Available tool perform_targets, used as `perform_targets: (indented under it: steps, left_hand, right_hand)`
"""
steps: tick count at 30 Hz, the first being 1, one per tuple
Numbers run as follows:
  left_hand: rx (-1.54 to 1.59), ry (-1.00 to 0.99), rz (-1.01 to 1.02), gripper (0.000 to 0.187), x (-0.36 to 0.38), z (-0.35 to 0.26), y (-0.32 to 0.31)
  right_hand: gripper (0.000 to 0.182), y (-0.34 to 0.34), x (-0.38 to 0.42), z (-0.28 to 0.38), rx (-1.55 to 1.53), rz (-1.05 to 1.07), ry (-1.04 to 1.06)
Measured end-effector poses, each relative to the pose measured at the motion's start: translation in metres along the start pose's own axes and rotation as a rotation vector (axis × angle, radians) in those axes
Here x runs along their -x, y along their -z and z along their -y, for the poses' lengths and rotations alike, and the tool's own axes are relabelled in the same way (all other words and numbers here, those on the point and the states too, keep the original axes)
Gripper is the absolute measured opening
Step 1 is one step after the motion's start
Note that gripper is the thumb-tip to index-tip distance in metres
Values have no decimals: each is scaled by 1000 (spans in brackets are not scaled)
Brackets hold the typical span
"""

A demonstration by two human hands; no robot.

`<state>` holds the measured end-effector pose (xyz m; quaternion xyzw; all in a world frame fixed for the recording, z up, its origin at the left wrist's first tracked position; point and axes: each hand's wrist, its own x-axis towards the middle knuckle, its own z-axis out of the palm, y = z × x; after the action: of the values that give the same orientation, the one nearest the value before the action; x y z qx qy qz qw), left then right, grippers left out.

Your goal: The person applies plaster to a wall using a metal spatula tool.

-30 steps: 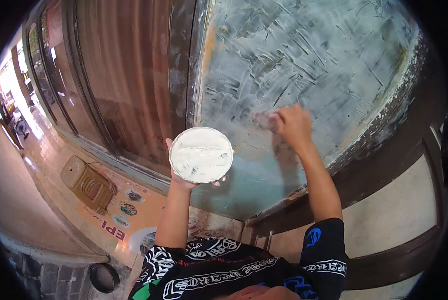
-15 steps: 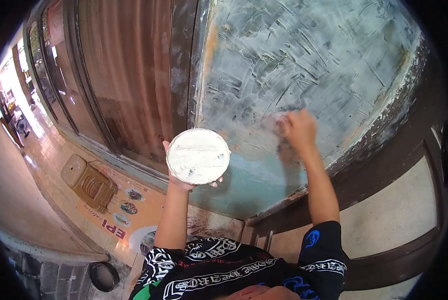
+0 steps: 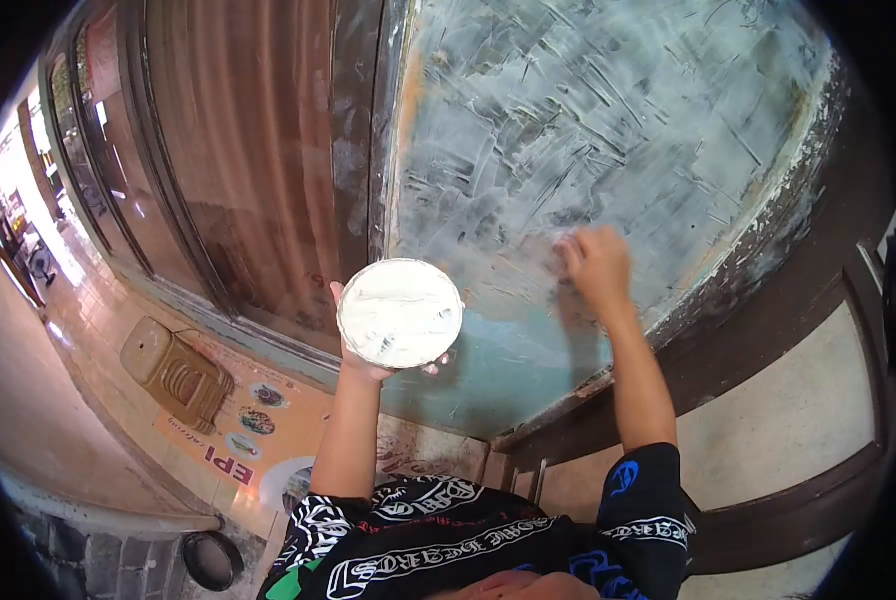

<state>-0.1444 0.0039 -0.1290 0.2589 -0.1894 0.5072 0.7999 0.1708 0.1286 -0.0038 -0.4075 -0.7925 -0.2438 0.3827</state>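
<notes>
My left hand (image 3: 361,366) supports a round tub (image 3: 400,314) from below, its fingers wrapped around the sides. Smooth white paste, marked with a few dark dents and streaks, fills the top. Against the wall (image 3: 578,120) my right hand (image 3: 600,265) is closed, its fingertips towards the surface. Whatever it grips, if anything, is blurred and hidden. The wall is blue-green, with whitish-grey smears and dark streaks over its upper part; its lower strip is plain blue-green.
Left of the wall stands a brown-framed glass panel (image 3: 238,150) with a curtain behind it. A tan plastic stool (image 3: 178,375) lies on an orange printed banner (image 3: 218,440). A dark round container (image 3: 211,560) sits at lower left. Brown-framed panelling (image 3: 768,400) borders the right.
The view has shifted slightly, so the wall and panel appear a little further left. My left hand still holds the tub, and my right hand stays at nearly the same place by the wall.
</notes>
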Motion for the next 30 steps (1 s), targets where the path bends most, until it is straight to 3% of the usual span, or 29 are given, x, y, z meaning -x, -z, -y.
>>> perform_targets:
  steps: [3,6,8,10,11,15,17,20,21,23,24,26,27,30]
  left_hand:
    - [6,-12,-6,114,0,0,-1]
    - [-9,-40,-34,114,2,-1,-3]
    - [1,-51,-11,113,4,-1,-3]
    - [7,-44,-26,113,5,-2,-9]
    - [10,-60,-56,113,7,-3,-11]
    - [-16,-100,-61,112,9,-9,-17]
    - [-51,-121,-88,113,12,-11,-19]
    - [-46,-123,-90,112,16,-10,-20]
    - [-56,-123,-96,111,16,-10,-20]
    - [-52,-139,-107,112,15,-7,-21]
    - [-52,-150,-122,112,14,-5,-22]
    - [-55,-141,-134,112,12,-3,-25]
    - [-58,-133,-144,112,10,-3,-26]
    - [-63,-124,-150,112,6,-1,-20]
  right_hand:
    - [17,59,-41,-2,-64,-205,-185]
    - [18,72,-42,2,-204,-182,-171]
    - [16,41,-21,12,-251,-130,-131]
    - [13,13,-5,19,-111,65,167]
    - [13,13,-6,16,-111,61,165]
    - [16,50,-56,-8,76,-94,-2]
    - [20,88,-80,-22,-71,-231,-174]
    - [24,104,-73,-28,-257,-217,-219]
    - [23,94,-62,-15,-287,-214,-136]
    - [22,62,-39,2,-280,0,-184]
    - [22,48,-37,5,-281,-1,-179]
    - [20,33,-33,8,2,69,92]
    - [20,38,-42,4,2,62,87]
    - [21,87,-86,-22,-77,-218,-93]
